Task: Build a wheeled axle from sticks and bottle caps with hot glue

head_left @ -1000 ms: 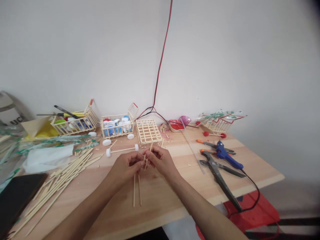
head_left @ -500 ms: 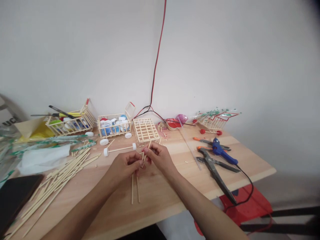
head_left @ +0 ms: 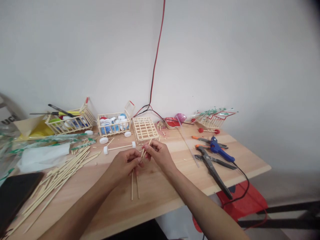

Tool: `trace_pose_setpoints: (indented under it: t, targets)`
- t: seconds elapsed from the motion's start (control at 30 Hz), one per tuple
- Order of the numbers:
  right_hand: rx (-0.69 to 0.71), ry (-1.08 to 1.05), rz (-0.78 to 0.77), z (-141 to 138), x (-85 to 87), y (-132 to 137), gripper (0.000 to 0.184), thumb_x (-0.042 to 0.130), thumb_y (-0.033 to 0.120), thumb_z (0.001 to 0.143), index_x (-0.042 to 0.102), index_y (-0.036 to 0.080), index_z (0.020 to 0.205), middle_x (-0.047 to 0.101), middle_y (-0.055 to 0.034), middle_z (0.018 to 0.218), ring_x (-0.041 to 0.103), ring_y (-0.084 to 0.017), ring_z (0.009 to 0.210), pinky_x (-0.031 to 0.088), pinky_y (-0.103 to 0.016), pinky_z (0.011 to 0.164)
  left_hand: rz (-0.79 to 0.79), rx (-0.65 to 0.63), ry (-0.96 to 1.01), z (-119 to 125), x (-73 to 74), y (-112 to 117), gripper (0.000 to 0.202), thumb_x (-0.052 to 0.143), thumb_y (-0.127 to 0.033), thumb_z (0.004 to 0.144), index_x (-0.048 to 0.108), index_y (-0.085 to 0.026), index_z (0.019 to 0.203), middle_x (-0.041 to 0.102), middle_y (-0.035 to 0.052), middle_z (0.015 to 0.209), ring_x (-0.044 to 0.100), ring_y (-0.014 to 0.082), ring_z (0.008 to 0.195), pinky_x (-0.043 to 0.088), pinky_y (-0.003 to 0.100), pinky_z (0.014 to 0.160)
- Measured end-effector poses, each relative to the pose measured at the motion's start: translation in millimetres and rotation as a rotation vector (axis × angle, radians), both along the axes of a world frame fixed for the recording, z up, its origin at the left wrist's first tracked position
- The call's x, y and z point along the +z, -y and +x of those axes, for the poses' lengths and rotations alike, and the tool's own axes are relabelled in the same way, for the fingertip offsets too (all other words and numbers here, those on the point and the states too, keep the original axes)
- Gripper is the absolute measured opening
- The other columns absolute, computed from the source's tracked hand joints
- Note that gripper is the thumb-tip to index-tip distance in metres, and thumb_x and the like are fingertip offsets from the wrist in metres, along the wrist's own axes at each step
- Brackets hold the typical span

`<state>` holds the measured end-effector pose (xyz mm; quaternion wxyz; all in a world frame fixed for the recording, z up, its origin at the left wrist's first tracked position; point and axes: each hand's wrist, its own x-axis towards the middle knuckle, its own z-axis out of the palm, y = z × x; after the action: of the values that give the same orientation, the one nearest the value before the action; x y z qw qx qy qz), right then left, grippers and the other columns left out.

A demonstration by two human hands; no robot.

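Note:
Short wooden sticks point(head_left: 143, 154) are pinched between my two hands above the middle of the table. My left hand point(head_left: 128, 161) closes on their lower ends with thumb and fingers. From the right, my right hand point(head_left: 158, 152) grips them near the upper ends. How the sticks meet is partly hidden by the fingers. Below my left hand, two more thin sticks point(head_left: 132, 188) lie side by side on the wood. Just beyond my hands is a stick-built crate point(head_left: 145, 129). An axle with white cap wheels point(head_left: 121, 147) lies to the left.
Loose sticks point(head_left: 60, 176) and a dark phone point(head_left: 18, 196) lie at left. Cap-filled stick carts point(head_left: 114, 125) stand along the wall. On the right are a blue glue gun point(head_left: 220, 149), black-handled cutters point(head_left: 215, 171) and a red-wheeled cart point(head_left: 212, 121). A red stool point(head_left: 245, 200) is below the edge.
The view has shifted slightly. Both hands stay together on the sticks, with hardly any change in their grip.

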<state>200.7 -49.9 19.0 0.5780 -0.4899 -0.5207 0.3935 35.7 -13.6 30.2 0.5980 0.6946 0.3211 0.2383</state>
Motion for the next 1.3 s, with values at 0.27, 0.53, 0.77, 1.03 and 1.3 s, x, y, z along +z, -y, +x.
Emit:
trace_pose_setpoints:
  t: [0.27, 0.53, 0.77, 1.03, 1.3]
  targets:
    - [0.131, -0.028, 0.032, 0.9, -0.9, -1.2, 0.030, 0.070, 0.048, 0.077, 0.061, 0.020, 0.079, 0.061, 0.0021, 0.067, 0.058, -0.011, 0.059, 0.048, -0.022, 0.053, 0.039, 0.080, 0.039, -1.5, -5.3, -3.8, 0.023, 0.063, -0.035, 0.077, 0.067, -0.012, 0.080, 0.067, 0.0039, 0.072, 0.055, 0.0093, 0.049, 0.035, 0.019, 0.045]
    - [0.110, 0.068, 0.031, 3.1, -3.7, -2.4, 0.030, 0.068, 0.049, 0.079, 0.059, 0.020, 0.073, 0.059, 0.0027, 0.064, 0.053, -0.010, 0.056, 0.042, -0.022, 0.049, 0.083, 0.067, -0.054, -2.4, -6.6, -3.5, 0.030, 0.059, -0.042, 0.081, 0.070, -0.014, 0.086, 0.070, 0.0050, 0.074, 0.057, 0.0125, 0.051, 0.037, 0.022, 0.046]
    - [0.086, 0.142, 0.066, 3.6, -3.0, -1.5, 0.029, 0.067, 0.047, 0.081, 0.059, 0.020, 0.073, 0.056, 0.0039, 0.062, 0.050, -0.009, 0.055, 0.039, -0.022, 0.052, 0.148, 0.085, -0.081, -4.4, -1.2, -3.5, 0.026, 0.061, -0.037, 0.078, 0.072, -0.015, 0.082, 0.069, 0.0028, 0.071, 0.058, 0.0140, 0.061, 0.041, 0.023, 0.058]
    - [0.053, 0.191, 0.113, 1.3, 0.2, 2.0, 0.027, 0.063, 0.044, 0.085, 0.059, 0.020, 0.072, 0.058, 0.0021, 0.068, 0.053, -0.011, 0.064, 0.040, -0.024, 0.060, 0.082, 0.063, -0.026, -1.7, -0.9, -0.8, 0.024, 0.061, -0.036, 0.079, 0.067, -0.013, 0.075, 0.064, 0.0017, 0.065, 0.049, 0.0095, 0.053, 0.036, 0.021, 0.053]
    - [0.033, 0.196, 0.115, 1.1, -2.0, 2.1, 0.022, 0.061, 0.039, 0.087, 0.059, 0.021, 0.075, 0.059, 0.0021, 0.071, 0.053, -0.011, 0.065, 0.041, -0.024, 0.061, 0.037, 0.064, 0.060, -0.2, -3.1, 1.1, 0.022, 0.061, -0.033, 0.082, 0.064, -0.013, 0.073, 0.059, -0.0011, 0.058, 0.049, 0.0080, 0.050, 0.035, 0.020, 0.051]
